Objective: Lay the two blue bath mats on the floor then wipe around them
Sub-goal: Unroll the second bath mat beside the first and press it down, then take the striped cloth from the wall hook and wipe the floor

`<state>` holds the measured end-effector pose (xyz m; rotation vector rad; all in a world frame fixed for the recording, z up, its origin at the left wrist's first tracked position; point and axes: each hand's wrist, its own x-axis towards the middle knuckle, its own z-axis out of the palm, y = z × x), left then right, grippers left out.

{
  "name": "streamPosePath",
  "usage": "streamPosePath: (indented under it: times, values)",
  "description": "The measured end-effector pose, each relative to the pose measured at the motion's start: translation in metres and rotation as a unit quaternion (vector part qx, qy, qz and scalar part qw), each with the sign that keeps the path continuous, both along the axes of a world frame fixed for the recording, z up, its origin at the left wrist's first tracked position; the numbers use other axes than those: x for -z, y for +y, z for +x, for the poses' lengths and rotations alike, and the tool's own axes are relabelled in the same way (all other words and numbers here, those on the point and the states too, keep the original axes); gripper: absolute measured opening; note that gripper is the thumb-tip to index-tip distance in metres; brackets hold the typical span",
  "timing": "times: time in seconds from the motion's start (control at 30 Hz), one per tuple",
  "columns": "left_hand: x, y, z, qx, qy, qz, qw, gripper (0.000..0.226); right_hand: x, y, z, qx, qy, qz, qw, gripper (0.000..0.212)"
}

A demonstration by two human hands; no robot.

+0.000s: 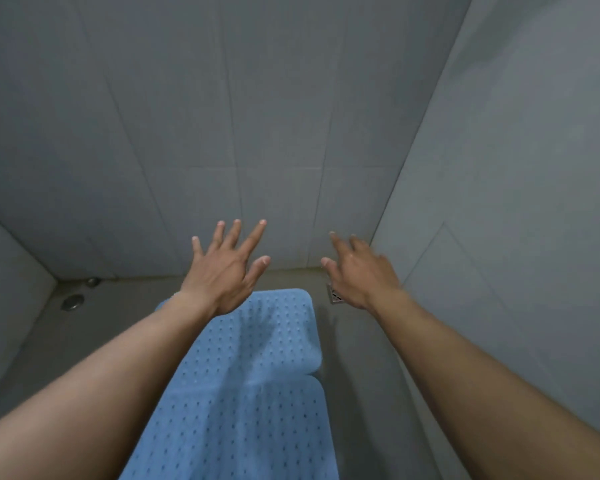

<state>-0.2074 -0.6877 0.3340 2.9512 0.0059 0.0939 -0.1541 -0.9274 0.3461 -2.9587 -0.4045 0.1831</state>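
Two blue bath mats with rows of small holes lie flat on the grey floor, end to end. The far mat [274,327] reaches toward the back wall; the near mat [243,431] runs to the bottom edge. My left hand [226,268] is stretched out above the far mat's far left corner, fingers spread and straight, holding nothing. Beyond the far mat's right corner my right hand [357,271] is also held out with relaxed fingers and is empty. My left forearm hides the mats' left edges.
Grey tiled walls close in at the back, left and right. A round metal drain [72,302] and a smaller metal fitting [93,281] sit in the far left floor corner. A small square drain cover [335,295] shows under my right hand. Bare floor strips flank the mats.
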Motion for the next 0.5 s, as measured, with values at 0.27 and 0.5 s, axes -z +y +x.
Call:
streamPosePath:
  times: [0.27, 0.5]
  values:
    - [-0.212, -0.055, 0.015, 0.016, -0.016, 0.000, 1.000, 0.065, -0.217, -0.051, 0.007, 0.006, -0.013, 0.019, 1.000, 0.063]
    - [-0.334, -0.077, 0.026, 0.051, -0.046, 0.004, 0.998, 0.065, -0.346, -0.088, 0.005, 0.035, -0.018, 0.043, 0.998, 0.065]
